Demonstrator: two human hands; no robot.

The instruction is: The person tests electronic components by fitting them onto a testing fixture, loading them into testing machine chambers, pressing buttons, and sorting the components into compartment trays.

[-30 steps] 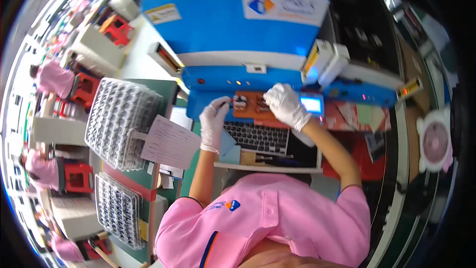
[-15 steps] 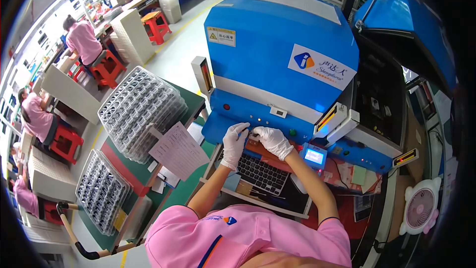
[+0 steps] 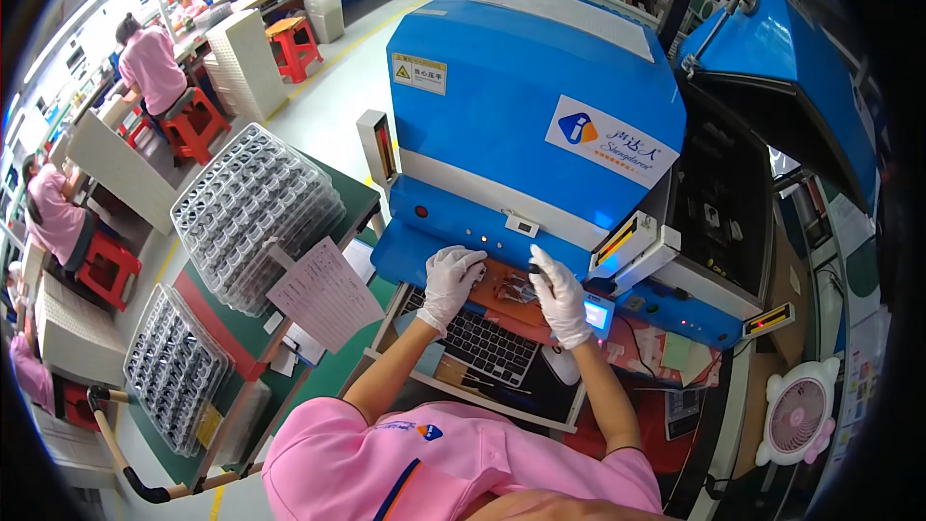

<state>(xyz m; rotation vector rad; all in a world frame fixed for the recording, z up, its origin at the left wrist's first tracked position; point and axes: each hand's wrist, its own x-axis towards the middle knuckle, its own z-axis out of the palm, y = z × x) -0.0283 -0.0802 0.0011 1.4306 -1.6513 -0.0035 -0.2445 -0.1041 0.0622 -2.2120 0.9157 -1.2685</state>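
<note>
My left hand (image 3: 449, 287), in a white glove, is above the laptop-style keyboard (image 3: 494, 345), its fingers curled together. Something small and dark shows at its fingertips, too small to name. To the right, my right hand (image 3: 560, 301), gloved too, is raised with a small black part (image 3: 534, 269) pinched between thumb and fingers. Between the hands is an orange-brown surface (image 3: 513, 310) with several small pieces on it. Right behind both hands is the front panel of the blue machine (image 3: 521, 96).
Clear plastic trays of small dark parts (image 3: 253, 203) are stacked on the left, with a written sheet (image 3: 323, 291) against them. A lit screen (image 3: 597, 316) is beside my right wrist. A white fan (image 3: 799, 410) is at far right. Several people in pink sit at benches beyond.
My hands have come apart: the right moved right and turned upright with the black part, the left stayed nearby. The small pieces between them now show. The view has shifted slightly.
</note>
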